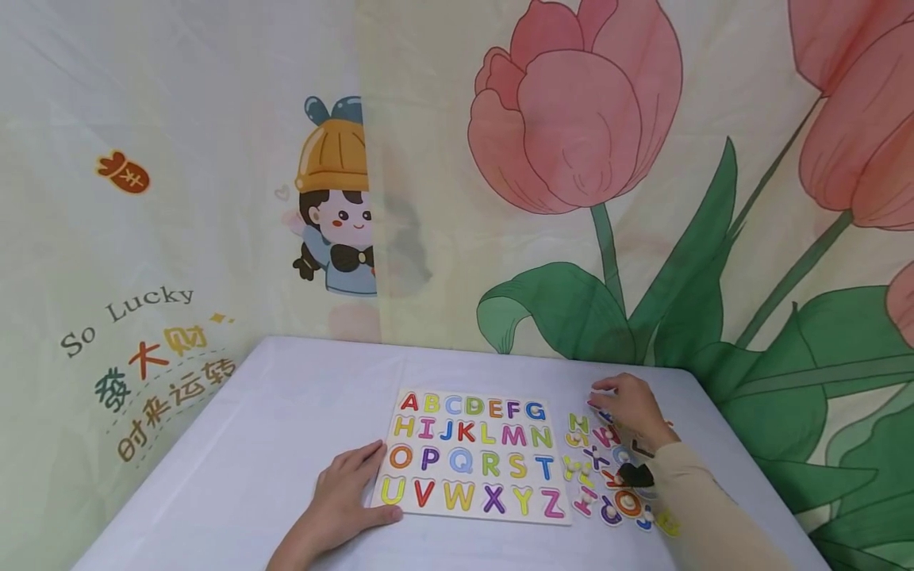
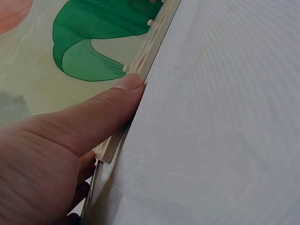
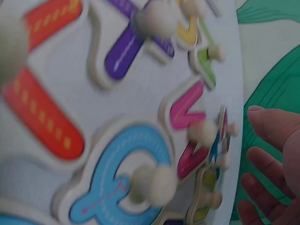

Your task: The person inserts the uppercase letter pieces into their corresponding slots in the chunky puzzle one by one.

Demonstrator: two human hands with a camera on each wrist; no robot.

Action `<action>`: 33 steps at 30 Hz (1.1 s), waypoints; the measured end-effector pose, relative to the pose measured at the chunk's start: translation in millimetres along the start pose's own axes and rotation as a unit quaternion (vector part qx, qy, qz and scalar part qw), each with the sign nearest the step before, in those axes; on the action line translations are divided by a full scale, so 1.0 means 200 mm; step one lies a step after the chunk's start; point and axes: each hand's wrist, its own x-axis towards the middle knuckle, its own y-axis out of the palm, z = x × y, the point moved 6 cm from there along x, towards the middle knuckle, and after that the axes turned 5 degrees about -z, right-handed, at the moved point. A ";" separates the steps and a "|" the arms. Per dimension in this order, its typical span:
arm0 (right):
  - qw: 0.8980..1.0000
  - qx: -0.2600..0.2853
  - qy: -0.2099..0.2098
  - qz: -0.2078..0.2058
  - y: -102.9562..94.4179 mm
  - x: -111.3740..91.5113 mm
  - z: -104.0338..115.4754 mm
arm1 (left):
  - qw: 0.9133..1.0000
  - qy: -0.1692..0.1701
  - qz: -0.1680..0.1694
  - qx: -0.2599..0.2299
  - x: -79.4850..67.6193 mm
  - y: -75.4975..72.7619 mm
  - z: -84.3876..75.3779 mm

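A flat alphabet board (image 1: 480, 519) with rows of coloured letters lies on the table. My left hand (image 1: 339, 492) rests at its near left corner, fingers along the left side and straight thumb pressed to the front edge. In the left wrist view, the thumb (image 2: 105, 108) lies against the board's edge (image 2: 110, 150). My right hand (image 1: 631, 404) hovers over the far end of the loose letter pieces. In the right wrist view its fingers (image 3: 267, 164) are spread, with nothing visible between them. Knobbed pieces lie near it, among them a blue Q (image 3: 101, 187) and a purple X (image 3: 124, 58).
Many loose letters lie in a cluster right of the board, including an orange O (image 1: 628, 502) and a pink I (image 1: 585, 500). Some overlap. A white cloth covers the table (image 1: 286, 412), and a printed tulip curtain (image 1: 428, 198) hangs behind it.
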 end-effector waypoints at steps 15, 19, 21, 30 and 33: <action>0.998 -0.019 0.057 0.003 0.04 -0.02 -0.11 | 1.000 -0.019 0.008 -0.008 0.01 0.01 -0.01; 0.997 -0.010 0.072 0.002 0.05 -0.02 -0.11 | 1.000 -0.018 0.008 -0.005 0.00 0.00 -0.01; 0.997 -0.004 0.077 0.001 0.05 -0.02 -0.12 | 1.000 -0.017 0.008 -0.003 0.00 0.00 -0.01; 0.996 0.001 0.086 0.007 0.06 -0.02 -0.11 | 1.000 -0.013 0.010 -0.002 0.00 0.00 -0.01; 0.997 -0.006 0.070 0.008 0.05 -0.02 -0.08 | 1.000 -0.012 0.010 -0.001 0.00 -0.01 -0.01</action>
